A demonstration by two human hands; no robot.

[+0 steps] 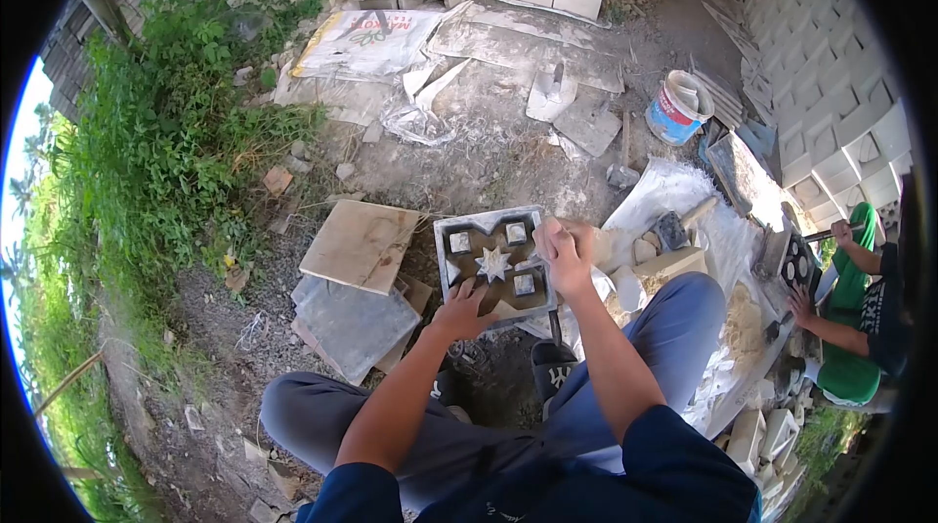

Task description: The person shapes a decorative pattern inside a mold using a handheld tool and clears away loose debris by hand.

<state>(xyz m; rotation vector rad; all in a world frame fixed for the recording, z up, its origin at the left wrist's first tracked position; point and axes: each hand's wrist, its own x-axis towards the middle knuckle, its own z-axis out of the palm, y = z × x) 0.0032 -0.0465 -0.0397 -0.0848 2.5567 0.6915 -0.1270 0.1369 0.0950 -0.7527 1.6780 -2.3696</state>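
A square block mold (535, 222) with a star-shaped core in its middle and square cores around it lies in front of me, between my knees. Brownish material fills the spaces between the cores. My left hand (463, 311) rests on the mold's near left edge, fingers stretched out over it. Above the mold's right side, my right hand (567, 254) is closed into a fist. Whatever it may hold is hidden and slightly blurred. A dark bar (555, 327) juts toward me from the mold's near right corner.
Square tiles (360, 245) are stacked on the left. To the right, white sacking (674, 193) carries stones and sand. A paint bucket (678, 108) and a trowel (557, 83) are farther off. At far right another person (860, 313) works at a similar mold. Patterned blocks (831, 64) form a wall.
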